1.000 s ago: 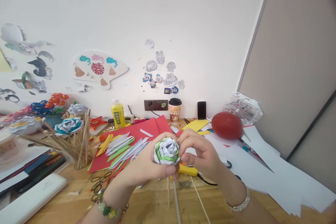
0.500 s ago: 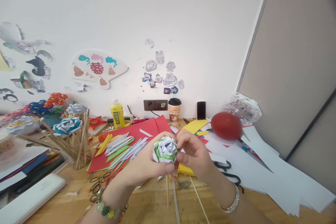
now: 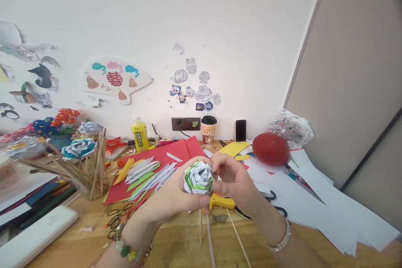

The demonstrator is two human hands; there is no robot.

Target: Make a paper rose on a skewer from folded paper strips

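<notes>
The paper flower (image 3: 198, 178) looks light, and its folded white and green petals should be springy rather than hard: stiff along the creases, easily crushed across them. Paper like this is unlikely to slip in dry fingers, but the thin outer tips seem the fragile part, so the best hold is probably low around its underside and sides, with only a gentle touch on the petals. That is roughly how the left hand (image 3: 176, 188) has it — grasping from the left, thumb across the front below the petals. The flower sits in this hand, raised off the surface (image 3: 176, 243), roughly midway along it and well in from the far edge by the wall. The right hand (image 3: 234, 178) is just to the flower's right, fingers bent, fingertips at the rim — whether they pinch a petal or merely rest there, I cannot tell. A thin stick (image 3: 201, 230) shows directly beneath the flower; whether it is joined on is hidden by the left hand. Below the right hand, the yellow glue gun (image 3: 223, 202) lies on the surface.
</notes>
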